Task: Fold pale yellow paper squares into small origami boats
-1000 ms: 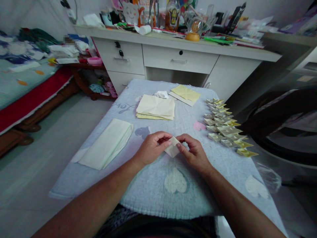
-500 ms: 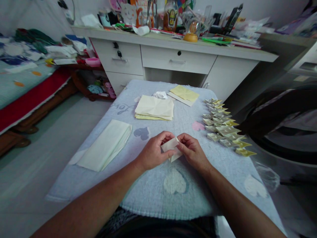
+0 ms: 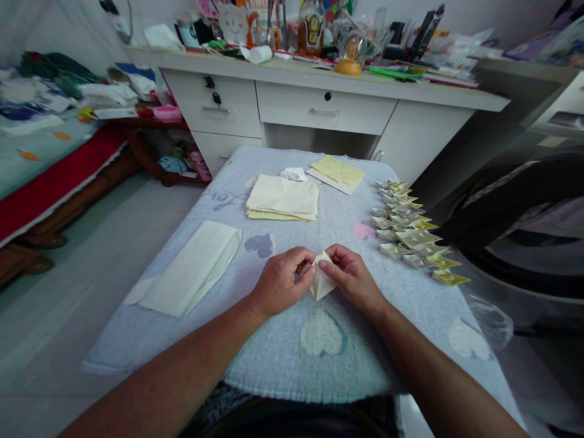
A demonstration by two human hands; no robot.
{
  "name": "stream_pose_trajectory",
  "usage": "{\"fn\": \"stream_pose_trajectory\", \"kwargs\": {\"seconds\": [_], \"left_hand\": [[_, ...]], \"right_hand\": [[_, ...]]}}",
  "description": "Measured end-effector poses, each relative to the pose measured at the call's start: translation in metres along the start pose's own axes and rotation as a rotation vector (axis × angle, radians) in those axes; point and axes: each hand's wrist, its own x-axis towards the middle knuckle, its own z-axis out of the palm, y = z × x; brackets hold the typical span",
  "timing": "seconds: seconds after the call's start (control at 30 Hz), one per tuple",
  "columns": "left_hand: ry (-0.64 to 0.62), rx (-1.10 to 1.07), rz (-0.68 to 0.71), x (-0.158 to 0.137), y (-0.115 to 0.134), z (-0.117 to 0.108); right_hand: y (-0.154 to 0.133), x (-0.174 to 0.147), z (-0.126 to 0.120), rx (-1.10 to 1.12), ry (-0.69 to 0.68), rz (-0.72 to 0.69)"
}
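Above the near half of the cloth-covered table, a small folded piece of pale paper [image 3: 323, 285] is held between both hands, its lower end narrowing to a point. My left hand [image 3: 287, 280] pinches its left edge between thumb and fingers. On the other side my right hand [image 3: 350, 275] grips it, the thumb pressed flat on its upper face. To the right stand rows of folded paper boats [image 3: 413, 234], cream and yellow. A stack of creased cream sheets [image 3: 283, 196] lies beyond my hands, and a folded bundle of pale paper [image 3: 194, 267] lies to the left.
A blue patterned cloth [image 3: 274, 353] covers the table. Near its far edge lie yellow paper [image 3: 337, 169] and a crumpled white tissue [image 3: 293, 174]. Behind is a white cluttered desk [image 3: 292, 76]; a bed [image 3: 50, 152] is at left, a front-loading washing machine [image 3: 538, 231] at right.
A flap that stuck out toward my left hand is now folded in, so the paper looks narrower. My left fingers have closed in on its edge; my right hand has barely moved.
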Motion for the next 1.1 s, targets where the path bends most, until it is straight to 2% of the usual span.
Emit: {"fn": "stream_pose_trajectory", "kwargs": {"seconds": [0.17,0.37,0.9,1.1], "left_hand": [[0.000,-0.014,0.016,0.0009,0.0014,-0.0004],[-0.033,-0.070,0.016,0.0018,0.0023,0.0011],[-0.083,-0.123,-0.032,0.0008,0.0024,0.0031],[-0.084,-0.120,-0.003,0.0010,0.0024,0.0031]], "right_hand": [[0.0022,0.0011,0.0015,0.014,-0.029,0.027],[0.0037,0.0027,0.0018,-0.046,0.012,0.041],[0.0023,0.0013,0.0016,-0.222,0.063,-0.018],[0.0008,-0.0005,0.0007,-0.190,0.035,0.002]]}}
